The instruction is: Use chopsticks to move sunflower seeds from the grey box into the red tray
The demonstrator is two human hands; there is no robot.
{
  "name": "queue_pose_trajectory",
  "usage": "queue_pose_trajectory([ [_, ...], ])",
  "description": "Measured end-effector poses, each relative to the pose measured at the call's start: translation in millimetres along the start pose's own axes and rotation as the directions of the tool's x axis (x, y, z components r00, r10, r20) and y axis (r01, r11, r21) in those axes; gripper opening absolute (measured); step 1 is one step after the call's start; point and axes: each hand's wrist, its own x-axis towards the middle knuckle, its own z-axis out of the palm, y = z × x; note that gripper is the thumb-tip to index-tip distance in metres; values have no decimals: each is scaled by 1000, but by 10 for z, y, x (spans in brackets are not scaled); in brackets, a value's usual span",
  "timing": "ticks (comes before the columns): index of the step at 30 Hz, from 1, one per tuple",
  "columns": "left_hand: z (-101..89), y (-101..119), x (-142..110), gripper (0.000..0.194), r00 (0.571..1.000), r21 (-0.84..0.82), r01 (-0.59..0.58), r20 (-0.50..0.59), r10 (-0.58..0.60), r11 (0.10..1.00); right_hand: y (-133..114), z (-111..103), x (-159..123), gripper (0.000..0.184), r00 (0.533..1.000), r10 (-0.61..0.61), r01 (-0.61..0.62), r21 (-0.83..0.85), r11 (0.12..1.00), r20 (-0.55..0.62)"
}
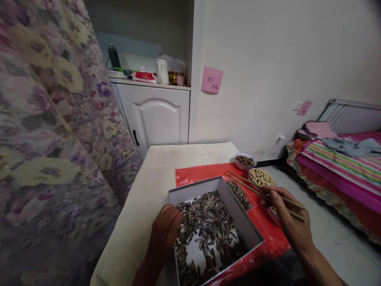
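My right hand [293, 222] is closed around a pair of wooden chopsticks [245, 182]. Their tips reach left, above the red plastic sheet, and hold nothing that I can see. A shallow white box [244, 226] with sunflower seeds [208, 214] scattered over its bottom sits in front of me. Over its left wall my left hand [166, 226] is curled, gripping the edge. More striped seeds [239, 194] lie in a heap just right of the box. Beyond them are a bowl of peanuts [262, 177] and a bowl of round brown nuts [245, 161]. My right hand partly hides another bowl [273, 215].
The red plastic sheet [193, 172] lies under the box on a table with a pale cover [139, 198]. A floral curtain [59, 159] hangs at the left. Behind the table stands a white cabinet [160, 115]; a bed [342, 167] is on the right.
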Motion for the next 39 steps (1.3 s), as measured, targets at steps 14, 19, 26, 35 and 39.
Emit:
queue_pose_trajectory([
  [14, 10, -2, -19, 27, 999, -21, 43, 3, -43, 999, 8, 715, -153, 29, 909, -98, 141, -78, 987, 404],
  [19, 9, 10, -19, 27, 999, -22, 42, -1, -42, 999, 29, 756, -154, 29, 910, -117, 165, -87, 982, 397],
  [26, 7, 5, -23, 28, 999, -23, 52, 11, -51, 998, 52, 704, -152, 31, 913, -84, 108, -39, 993, 399],
  [35, 1, -4, -1, 27, 1000, -4, 22, -5, -22, 1000, -176, 43, -154, 29, 995, -25, 26, -3, 1000, 97],
  [39, 2, -8, -4, 28, 1000, -9, 13, -6, -13, 1000, -46, -80, -63, 30, 1000, -9, 8, -25, 1000, -25],
])
